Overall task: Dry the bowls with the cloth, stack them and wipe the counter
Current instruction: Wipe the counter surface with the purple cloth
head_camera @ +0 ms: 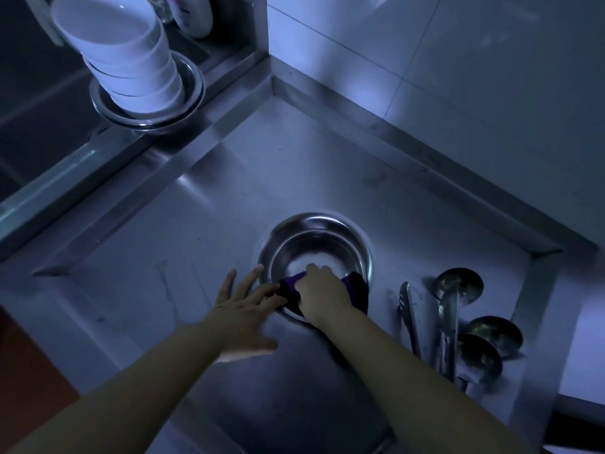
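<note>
Drying steel bowl (314,253) mid-counter (196,257): your right hand (319,291) clenches cloth (355,288) against near rim. Left hand (244,298) flat, fingers straight, steadying rim. Press, sweep round; keep bowl from sliding. White stack (127,60) waits at far-left corner.

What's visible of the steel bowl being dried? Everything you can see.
The steel bowl is round, shiny metal with a wide flat rim and a reflective inside. It sits upright on the steel counter, left of the ladles. The right hand grips a dark purple cloth draped over its near rim and inside. The left hand, fingers straight, touches its left edge. A second rim seems to show, so it may be two nested bowls.
</note>
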The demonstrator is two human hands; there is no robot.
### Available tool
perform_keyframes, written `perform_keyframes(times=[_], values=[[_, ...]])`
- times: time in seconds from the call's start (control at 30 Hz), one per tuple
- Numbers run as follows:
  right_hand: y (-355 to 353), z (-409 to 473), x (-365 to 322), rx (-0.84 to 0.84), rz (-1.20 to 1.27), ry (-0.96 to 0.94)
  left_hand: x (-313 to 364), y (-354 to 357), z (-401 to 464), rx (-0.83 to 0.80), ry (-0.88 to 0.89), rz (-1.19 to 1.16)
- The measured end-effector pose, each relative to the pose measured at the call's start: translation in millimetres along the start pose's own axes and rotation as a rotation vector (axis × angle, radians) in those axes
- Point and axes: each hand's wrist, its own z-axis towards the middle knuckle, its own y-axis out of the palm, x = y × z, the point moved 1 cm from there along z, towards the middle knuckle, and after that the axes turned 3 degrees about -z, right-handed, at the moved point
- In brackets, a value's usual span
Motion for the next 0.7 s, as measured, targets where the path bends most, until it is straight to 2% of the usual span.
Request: perform_keyframes(times=[0.13,0.27,0.37,0.47,0.53,0.6,0.7], values=[[-2,15,2,0.115,-0.018,-0.121,-3,3,1,0.01,0.011,0.007],[-11,33,10,0.222,-0.219,-0.16,-6,9,2,0.039,0.018,0.033],[-10,31,17,0.287,-0.312,-0.042,-7,12,3,0.042,0.025,0.063],[-7,22,19,0.192,-0.358,0.106,-6,13,2,0.046,0.021,0.075],[-8,14,19,0.11,-0.332,0.117,-5,12,2,0.047,0.025,0.083],[-10,1,18,0.095,-0.217,0.047,-4,11,2,0.049,0.021,0.093],[-17,-30,9,0.237,-0.021,-0.015,-3,10,1,0.042,0.022,0.107]])
